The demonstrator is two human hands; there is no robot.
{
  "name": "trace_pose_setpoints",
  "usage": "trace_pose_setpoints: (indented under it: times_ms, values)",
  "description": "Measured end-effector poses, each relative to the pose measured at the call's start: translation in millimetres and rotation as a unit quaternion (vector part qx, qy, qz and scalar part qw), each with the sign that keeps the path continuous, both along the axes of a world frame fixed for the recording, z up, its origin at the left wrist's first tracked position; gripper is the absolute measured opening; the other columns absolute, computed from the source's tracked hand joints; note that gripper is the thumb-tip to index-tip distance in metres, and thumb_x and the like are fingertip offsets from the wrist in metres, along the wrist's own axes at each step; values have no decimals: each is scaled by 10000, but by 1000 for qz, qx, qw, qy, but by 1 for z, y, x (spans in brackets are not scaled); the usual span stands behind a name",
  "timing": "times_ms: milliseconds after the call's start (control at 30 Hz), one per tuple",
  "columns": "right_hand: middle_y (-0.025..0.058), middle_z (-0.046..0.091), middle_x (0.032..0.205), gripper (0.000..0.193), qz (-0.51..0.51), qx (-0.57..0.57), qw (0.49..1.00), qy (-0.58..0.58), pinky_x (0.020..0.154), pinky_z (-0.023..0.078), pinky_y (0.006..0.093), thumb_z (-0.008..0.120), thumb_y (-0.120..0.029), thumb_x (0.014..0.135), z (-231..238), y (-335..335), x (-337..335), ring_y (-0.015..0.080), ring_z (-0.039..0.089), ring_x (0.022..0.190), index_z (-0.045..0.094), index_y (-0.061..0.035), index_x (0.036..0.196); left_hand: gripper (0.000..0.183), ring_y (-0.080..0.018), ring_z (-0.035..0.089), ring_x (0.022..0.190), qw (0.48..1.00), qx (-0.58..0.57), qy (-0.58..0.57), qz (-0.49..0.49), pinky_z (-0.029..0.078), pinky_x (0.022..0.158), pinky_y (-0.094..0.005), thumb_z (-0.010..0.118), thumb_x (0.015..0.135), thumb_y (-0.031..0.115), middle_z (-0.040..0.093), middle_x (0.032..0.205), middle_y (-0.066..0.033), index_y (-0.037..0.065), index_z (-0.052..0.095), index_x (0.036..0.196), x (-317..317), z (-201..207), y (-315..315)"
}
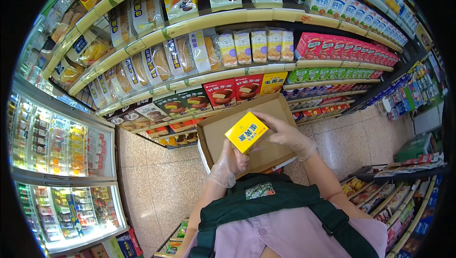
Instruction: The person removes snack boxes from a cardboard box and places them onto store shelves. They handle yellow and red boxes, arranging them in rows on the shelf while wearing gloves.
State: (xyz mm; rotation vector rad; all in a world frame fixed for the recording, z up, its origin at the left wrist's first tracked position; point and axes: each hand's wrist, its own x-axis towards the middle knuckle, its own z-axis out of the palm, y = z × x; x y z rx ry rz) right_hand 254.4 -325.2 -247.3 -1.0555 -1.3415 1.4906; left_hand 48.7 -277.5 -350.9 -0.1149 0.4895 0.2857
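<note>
In front of me a small yellow carton (247, 132) with dark printing is held between both gloved hands. My left hand (232, 159) grips its lower left side, while the fingers of my right hand (284, 134) close round its upper right edge. Both hands wear thin clear plastic gloves. Beneath the carton lies a shallow brown cardboard tray (274, 110), its bare inside showing around my hands. What supports the tray is hidden. A similar yellow carton (274, 83) stands on the shelf just past the tray, beside red pie cartons (221, 94).
Curved-looking shelves ahead carry bagged bread (155, 63), yellow biscuit packs (243, 47), pink drink cartons (342, 49) and white milk cartons (339, 6). A lit glass-door fridge (61, 139) stands at left. Low racks of snacks (380, 196) are at lower right, above a speckled tile floor (152, 189).
</note>
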Motion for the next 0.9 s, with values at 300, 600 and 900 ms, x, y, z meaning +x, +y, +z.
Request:
trace_pose_setpoints:
  times_ms: [300,600,900]
  values:
    - [114,356,1524,884,0,-26,1000,-14,1147,314,340,685,25,785,-7,7,2,218,329,1422,245,-78,1545,836,-157,465,310,994,83,43,-52,376,272,-219,261,873,778,691,990,-213,110,539,1291,5,13,1]
    - [91,567,1212,826,-96,-147,984,6,921,437,303,727,-339,856,-19,12,4,159,545,1086,313,-74,1520,864,-189,547,333,983,139,66,-98,383,259,-258,154,919,763,694,823,-282,81,547,1276,-10,4,-4]
    - [14,616,1073,699,-127,-193,973,-1,733,398,220,694,-508,833,-29,11,10,77,543,896,495,-70,1340,885,-172,566,361,980,170,44,-92,397,288,-256,139,916,774,699,827,-283,77,538,1288,-10,-3,-5]
